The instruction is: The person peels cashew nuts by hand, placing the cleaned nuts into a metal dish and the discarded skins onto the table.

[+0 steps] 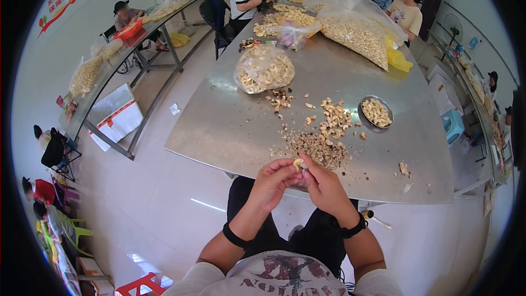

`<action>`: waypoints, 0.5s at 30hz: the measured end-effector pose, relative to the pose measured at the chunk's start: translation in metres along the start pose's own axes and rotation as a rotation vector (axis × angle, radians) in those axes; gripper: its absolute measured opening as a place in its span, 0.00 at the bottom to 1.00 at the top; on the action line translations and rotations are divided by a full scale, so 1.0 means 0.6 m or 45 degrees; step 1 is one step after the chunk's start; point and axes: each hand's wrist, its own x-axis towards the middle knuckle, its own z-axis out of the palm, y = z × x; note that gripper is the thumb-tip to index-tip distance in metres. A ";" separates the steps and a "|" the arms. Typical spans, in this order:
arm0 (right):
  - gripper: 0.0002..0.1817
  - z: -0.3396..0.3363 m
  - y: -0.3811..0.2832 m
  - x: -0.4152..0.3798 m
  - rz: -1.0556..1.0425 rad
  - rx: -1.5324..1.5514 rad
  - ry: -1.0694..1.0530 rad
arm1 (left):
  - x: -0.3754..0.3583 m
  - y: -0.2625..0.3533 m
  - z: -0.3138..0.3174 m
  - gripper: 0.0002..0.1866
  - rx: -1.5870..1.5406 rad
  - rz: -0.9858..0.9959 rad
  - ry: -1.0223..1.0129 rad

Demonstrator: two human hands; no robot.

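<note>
Close to the front edge of the metal table, my left hand pinches a pale, curved cashew nut between thumb and fingertips. My right hand meets it there, fingers closed beside the nut; whatever is between them is too small to make out. Just beyond the hands lies a heap of brown skin crumbs. Loose cashews spread behind that heap. To their right stands a round metal bowl filled with cashews.
A clear bag of cashews sits further back on the steel table. Behind it are a large bag of nuts and a yellow bag. Several people work around the tables. A white foam box lies on the floor at left.
</note>
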 end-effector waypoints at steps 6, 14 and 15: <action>0.26 0.001 0.001 0.000 -0.015 -0.008 0.010 | -0.001 0.000 0.001 0.08 0.049 0.044 -0.011; 0.28 0.010 0.004 -0.006 0.036 -0.311 -0.020 | -0.002 0.002 0.002 0.10 0.077 0.069 -0.010; 0.28 0.011 0.005 -0.006 0.025 -0.322 0.006 | -0.002 0.003 0.002 0.10 0.087 0.087 -0.004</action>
